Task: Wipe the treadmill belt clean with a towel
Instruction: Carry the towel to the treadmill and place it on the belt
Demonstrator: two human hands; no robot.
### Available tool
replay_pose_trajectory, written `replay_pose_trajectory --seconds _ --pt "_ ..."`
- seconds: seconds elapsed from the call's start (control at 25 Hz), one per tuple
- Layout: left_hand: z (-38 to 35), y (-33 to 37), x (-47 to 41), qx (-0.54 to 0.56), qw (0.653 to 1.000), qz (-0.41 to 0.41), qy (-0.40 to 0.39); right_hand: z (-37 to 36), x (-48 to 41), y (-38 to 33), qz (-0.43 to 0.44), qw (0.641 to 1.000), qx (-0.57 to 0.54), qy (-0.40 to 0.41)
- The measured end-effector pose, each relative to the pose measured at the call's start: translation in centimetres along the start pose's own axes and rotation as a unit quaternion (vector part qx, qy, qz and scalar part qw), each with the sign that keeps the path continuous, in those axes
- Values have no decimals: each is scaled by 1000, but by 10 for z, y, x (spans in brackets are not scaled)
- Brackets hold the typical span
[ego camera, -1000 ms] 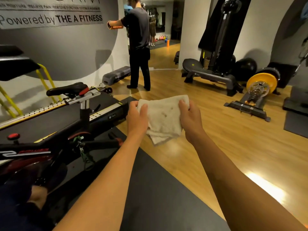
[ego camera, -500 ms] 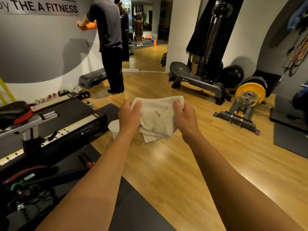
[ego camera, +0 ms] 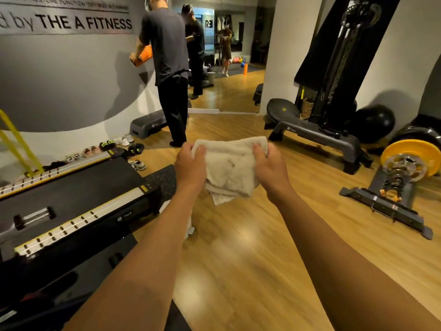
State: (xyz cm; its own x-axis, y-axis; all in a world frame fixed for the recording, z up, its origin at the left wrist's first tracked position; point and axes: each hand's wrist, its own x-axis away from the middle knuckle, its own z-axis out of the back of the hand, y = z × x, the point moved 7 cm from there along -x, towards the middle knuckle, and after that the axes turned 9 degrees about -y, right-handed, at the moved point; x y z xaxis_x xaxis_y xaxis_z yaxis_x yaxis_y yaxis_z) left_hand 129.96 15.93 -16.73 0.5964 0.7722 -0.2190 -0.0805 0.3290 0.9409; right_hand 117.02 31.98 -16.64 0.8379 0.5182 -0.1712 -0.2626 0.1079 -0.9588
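While both hands grip the towel (ego camera: 230, 170), wooden floor (ego camera: 250, 259) lies below.

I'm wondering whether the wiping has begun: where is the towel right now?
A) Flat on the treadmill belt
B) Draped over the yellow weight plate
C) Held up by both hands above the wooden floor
C: the left hand and right hand each hold an upper corner of the towel, which hangs over the wooden floor, off the treadmill belt.

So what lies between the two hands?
Only the towel; the left hand and right hand each grip an upper corner. Head view.
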Motion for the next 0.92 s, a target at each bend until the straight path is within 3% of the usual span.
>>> replay_pose_trajectory --seconds 0.76,0.92 --pt "-108 -120 -468 8 998 33 55 -131 -488 94 -8 998 11 -55" --pt "-138 -159 -564 29 993 60 96 -162 -595 120 -13 992 -3 -128"
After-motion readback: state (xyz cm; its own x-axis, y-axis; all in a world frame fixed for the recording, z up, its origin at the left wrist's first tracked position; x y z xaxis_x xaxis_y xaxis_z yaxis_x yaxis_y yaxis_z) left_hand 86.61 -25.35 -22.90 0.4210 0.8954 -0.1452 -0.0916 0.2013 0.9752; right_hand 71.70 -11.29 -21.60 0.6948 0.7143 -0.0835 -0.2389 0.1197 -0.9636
